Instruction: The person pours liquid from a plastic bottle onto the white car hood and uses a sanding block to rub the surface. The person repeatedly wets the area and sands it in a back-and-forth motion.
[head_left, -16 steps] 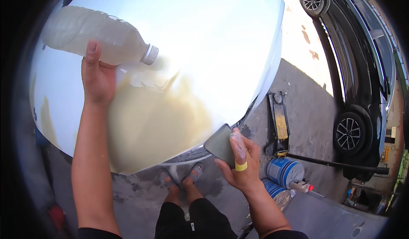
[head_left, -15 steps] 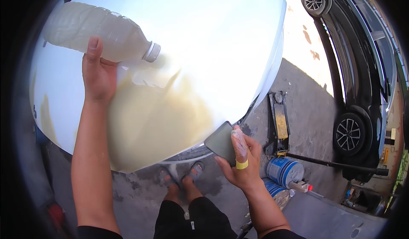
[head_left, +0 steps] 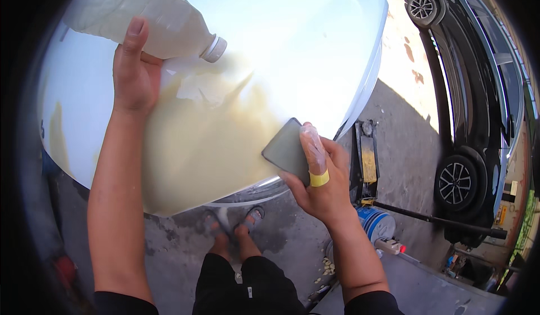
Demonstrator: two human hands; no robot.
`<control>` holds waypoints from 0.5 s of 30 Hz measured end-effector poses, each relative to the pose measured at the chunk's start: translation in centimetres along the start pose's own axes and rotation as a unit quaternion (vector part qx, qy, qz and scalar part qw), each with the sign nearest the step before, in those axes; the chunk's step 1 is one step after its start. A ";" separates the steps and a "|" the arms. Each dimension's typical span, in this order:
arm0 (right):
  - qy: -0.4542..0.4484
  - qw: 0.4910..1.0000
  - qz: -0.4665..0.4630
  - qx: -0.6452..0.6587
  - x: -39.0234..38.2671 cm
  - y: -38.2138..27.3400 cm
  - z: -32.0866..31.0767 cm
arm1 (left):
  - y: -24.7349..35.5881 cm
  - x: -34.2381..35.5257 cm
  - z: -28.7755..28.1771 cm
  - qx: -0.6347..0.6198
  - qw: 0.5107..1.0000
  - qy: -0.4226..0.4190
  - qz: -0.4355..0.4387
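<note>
My left hand [head_left: 135, 82] grips a large clear plastic bottle [head_left: 160, 25] of cloudy liquid, thumb on its near side, other fingers mostly hidden. The bottle lies nearly level in the air, its white-capped neck pointing right and slightly down. Below it spreads a white car panel [head_left: 320, 39] with a broad tan patch [head_left: 208, 152], smooth and wet-looking. My right hand [head_left: 329, 188] holds a flat grey-green pad with a dark edge [head_left: 287, 149] at the patch's right side; I cannot tell whether it touches the panel. Clear film and yellow tape wrap one finger.
Right of the panel, a floor jack [head_left: 368, 160] stands on the concrete, a long black bar [head_left: 433, 219] near it. A blue-and-white bucket [head_left: 378, 225] is partly behind my right forearm. A black car [head_left: 464, 96] is parked at the far right.
The pad in my right hand has moved up and slightly left, from the panel's near edge over the tan patch. My left hand and the bottle sit slightly higher and further right in view.
</note>
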State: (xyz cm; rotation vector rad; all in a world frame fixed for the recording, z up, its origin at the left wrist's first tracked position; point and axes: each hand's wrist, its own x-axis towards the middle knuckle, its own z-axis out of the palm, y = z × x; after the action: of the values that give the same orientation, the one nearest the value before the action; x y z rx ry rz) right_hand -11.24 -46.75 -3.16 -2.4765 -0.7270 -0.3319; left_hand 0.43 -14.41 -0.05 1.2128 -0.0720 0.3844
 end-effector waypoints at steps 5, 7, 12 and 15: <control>0.002 1.000 -0.005 0.001 -0.8 -0.7 0.4 | 0.1 -0.5 -0.5 0.011 1.000 -0.005 -0.012; -0.010 1.000 -0.010 0.016 -5.1 -1.1 0.8 | 0.6 -0.5 0.0 0.014 1.000 0.009 -0.003; -0.003 1.000 -0.004 -0.002 3.1 -0.9 0.2 | 0.3 -0.2 0.3 0.002 1.000 -0.017 0.001; 0.012 1.000 -0.018 -0.003 6.8 -0.5 0.3 | 0.0 -0.2 0.0 -0.003 1.000 -0.010 -0.006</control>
State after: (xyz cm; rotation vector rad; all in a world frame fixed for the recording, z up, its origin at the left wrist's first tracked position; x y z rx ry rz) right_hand -5.91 -43.30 -0.69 -2.4637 -0.7629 -0.3768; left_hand 0.28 -14.49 -0.07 1.2103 -0.0825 0.3617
